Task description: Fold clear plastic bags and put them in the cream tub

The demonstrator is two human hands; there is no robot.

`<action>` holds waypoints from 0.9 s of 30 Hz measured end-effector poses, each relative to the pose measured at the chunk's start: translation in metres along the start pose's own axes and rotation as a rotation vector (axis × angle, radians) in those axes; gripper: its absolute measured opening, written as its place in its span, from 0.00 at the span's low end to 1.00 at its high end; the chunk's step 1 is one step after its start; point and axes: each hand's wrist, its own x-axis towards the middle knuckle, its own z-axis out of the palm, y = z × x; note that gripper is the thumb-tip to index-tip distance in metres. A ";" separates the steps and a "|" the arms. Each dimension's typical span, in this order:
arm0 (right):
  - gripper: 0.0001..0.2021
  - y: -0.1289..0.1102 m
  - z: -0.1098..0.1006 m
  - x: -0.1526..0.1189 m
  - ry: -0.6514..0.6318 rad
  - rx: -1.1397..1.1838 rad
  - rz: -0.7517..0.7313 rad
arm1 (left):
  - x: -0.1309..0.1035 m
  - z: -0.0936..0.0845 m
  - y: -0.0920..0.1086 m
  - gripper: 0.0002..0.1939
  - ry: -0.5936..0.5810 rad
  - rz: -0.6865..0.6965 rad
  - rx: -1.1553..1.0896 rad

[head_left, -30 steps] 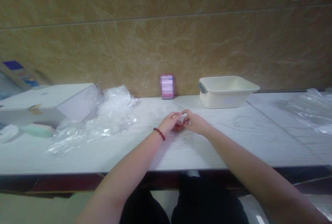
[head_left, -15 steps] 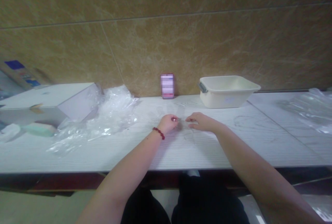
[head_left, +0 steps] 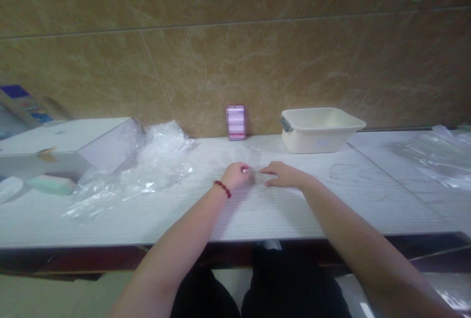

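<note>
My left hand (head_left: 236, 175), with a dark red bead bracelet (head_left: 222, 189) at its wrist, is closed over the middle of the white table (head_left: 176, 215). A small shiny bit shows at its curled fingers, but I cannot make out what it is. Just to the right is my right hand (head_left: 283, 175), its forefinger and thumb apart and pointing towards the left hand. Something faint and see-through seems to lie between the two hands; its outline is too blurred to name.
A phone (head_left: 236, 122) leans against the tiled wall. Right of it stands a cream plastic basin (head_left: 312, 140) with a grey handle. Crumpled clear plastic (head_left: 158, 153) lies beside a white box (head_left: 99, 146) on the left; more clear plastic (head_left: 441, 153) lies far right.
The fingers of my right hand have spread a little further apart. My left hand stays closed in nearly the same place. The view has shifted slightly.
</note>
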 end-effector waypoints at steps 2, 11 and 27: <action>0.27 0.000 -0.001 0.000 -0.022 -0.005 0.014 | 0.001 -0.004 -0.005 0.16 -0.015 -0.004 0.041; 0.31 0.002 -0.005 -0.001 -0.129 0.013 0.071 | -0.006 -0.017 -0.013 0.17 -0.038 0.403 0.373; 0.34 0.004 -0.022 0.007 -0.064 0.091 0.108 | -0.005 -0.077 -0.078 0.18 0.218 -0.228 0.316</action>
